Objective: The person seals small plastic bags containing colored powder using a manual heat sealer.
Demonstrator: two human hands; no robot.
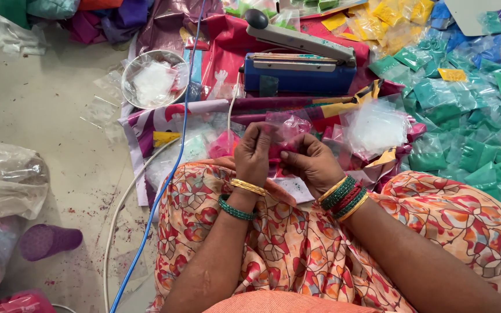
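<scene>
Over the lap, the left hand [253, 154] and right hand [310, 162] both pinch a small clear pouch [286, 130] of pink powder, their fingers hiding its lower half. Beyond it sits a blue sealer [300, 65], its base partly hidden; teal packets [471, 116] run off the right edge.
</scene>
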